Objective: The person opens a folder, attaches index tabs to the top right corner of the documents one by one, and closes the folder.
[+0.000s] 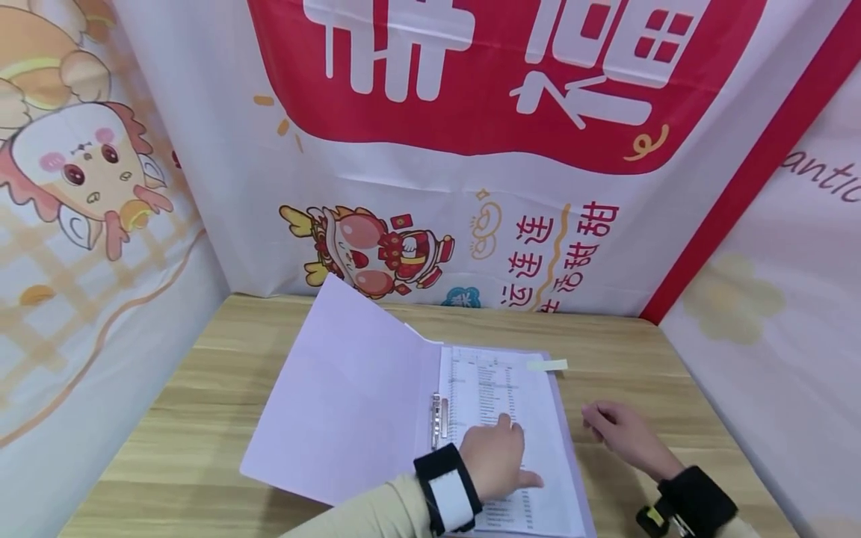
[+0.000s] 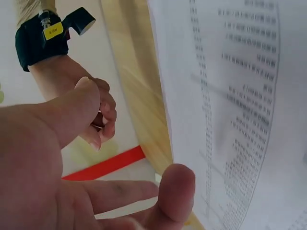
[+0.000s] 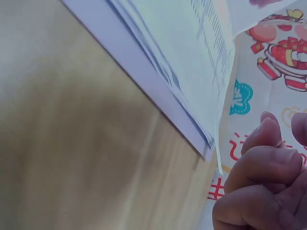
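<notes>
An open lilac folder (image 1: 343, 396) lies on the table with its cover raised at a slant to the left. Inside, printed sheets (image 1: 545, 448) with table-like rows sit beside a metal clip (image 1: 436, 418) at the spine. A pale paper tab (image 1: 555, 365) sticks out past the sheets' upper right edge. My left hand (image 1: 492, 457) is over the sheets, thumb spread out and fingers loosely bent, holding nothing. To the right of the folder, my right hand (image 1: 628, 437) hovers above the wood with loosely curled fingers (image 3: 261, 165) and nothing in them.
The wooden table (image 1: 181, 426) runs back to a white and red printed cloth (image 1: 403, 172). Patterned cloth walls (image 1: 773, 314) stand at both sides. Each wrist wears a black strap (image 1: 699, 499).
</notes>
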`<state>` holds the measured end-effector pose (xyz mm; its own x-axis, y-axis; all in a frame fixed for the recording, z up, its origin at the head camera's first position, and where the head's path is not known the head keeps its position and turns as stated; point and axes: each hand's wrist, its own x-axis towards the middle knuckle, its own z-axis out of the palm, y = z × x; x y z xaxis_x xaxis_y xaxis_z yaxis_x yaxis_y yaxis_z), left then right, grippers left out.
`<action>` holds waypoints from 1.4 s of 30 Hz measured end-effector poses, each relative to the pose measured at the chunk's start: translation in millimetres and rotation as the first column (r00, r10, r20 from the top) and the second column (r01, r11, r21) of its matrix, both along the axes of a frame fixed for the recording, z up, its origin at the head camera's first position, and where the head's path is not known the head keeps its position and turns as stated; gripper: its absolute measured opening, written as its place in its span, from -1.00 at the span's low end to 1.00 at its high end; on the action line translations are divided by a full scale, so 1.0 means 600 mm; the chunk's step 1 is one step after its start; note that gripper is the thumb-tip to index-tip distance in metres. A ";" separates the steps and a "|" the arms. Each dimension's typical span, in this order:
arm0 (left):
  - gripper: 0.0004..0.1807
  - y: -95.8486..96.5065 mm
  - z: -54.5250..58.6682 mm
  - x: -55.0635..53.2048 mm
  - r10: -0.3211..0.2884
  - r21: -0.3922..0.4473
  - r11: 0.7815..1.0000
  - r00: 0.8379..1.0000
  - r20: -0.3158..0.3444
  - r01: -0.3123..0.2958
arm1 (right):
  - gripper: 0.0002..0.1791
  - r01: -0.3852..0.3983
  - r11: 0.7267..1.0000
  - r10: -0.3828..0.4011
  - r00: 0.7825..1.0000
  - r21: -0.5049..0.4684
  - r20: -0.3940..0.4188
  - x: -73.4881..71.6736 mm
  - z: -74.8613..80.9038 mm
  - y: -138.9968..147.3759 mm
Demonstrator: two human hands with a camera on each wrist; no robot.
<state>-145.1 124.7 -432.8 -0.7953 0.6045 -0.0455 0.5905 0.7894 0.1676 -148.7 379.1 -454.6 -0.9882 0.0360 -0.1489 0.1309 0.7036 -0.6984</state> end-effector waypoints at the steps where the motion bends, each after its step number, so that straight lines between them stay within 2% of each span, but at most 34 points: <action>1: -0.21 0.000 -0.004 0.006 0.000 0.006 1.000 1.000 0.000 0.000 | -0.57 0.006 1.000 -0.006 1.000 -0.018 0.009 0.008 -0.002 0.000; 5: -0.09 0.005 -0.021 0.021 0.009 0.028 1.000 1.000 0.023 -0.010 | -0.57 -0.029 0.994 0.031 0.999 -0.109 0.017 0.038 -0.014 0.008; 10: -0.02 0.011 -0.047 0.023 0.017 -0.015 1.000 0.999 0.044 -0.017 | -0.52 -0.106 0.979 0.114 0.993 -0.176 0.035 0.063 -0.034 0.018; 16: 0.08 0.015 -0.079 0.027 0.101 -0.045 0.994 0.993 0.063 -0.098 | -0.51 -0.088 0.963 0.112 0.991 -0.255 0.079 0.083 -0.064 0.002; 19: 0.15 0.016 -0.088 0.030 0.117 -0.035 0.993 0.991 0.071 -0.115 | -0.52 -0.098 0.949 0.138 0.984 -0.301 0.115 0.087 -0.077 -0.009; 23: 0.24 0.017 -0.095 0.028 0.095 -0.039 0.995 0.991 0.092 -0.092 | -0.54 -0.082 0.952 0.136 0.976 -0.294 0.168 0.090 -0.090 -0.016; 28: 0.28 0.015 -0.104 0.026 0.055 -0.066 0.997 0.995 0.082 -0.049 | -0.57 -0.078 0.959 0.123 0.981 -0.274 0.152 0.090 -0.099 -0.019; 35: 0.30 0.017 -0.122 0.024 0.041 -0.061 0.997 0.998 0.049 -0.038 | -0.57 -0.057 0.962 0.105 0.979 -0.266 0.173 0.088 -0.095 -0.020; 39: 0.25 0.017 -0.127 0.020 0.052 -0.040 0.998 0.995 0.086 -0.048 | -0.55 -0.030 0.965 0.088 0.973 -0.261 0.214 0.080 -0.089 -0.020; 42: 0.17 0.018 -0.126 0.020 0.071 -0.012 0.998 0.986 0.148 -0.070 | -0.53 -0.023 0.970 0.080 0.970 -0.243 0.230 0.076 -0.083 -0.020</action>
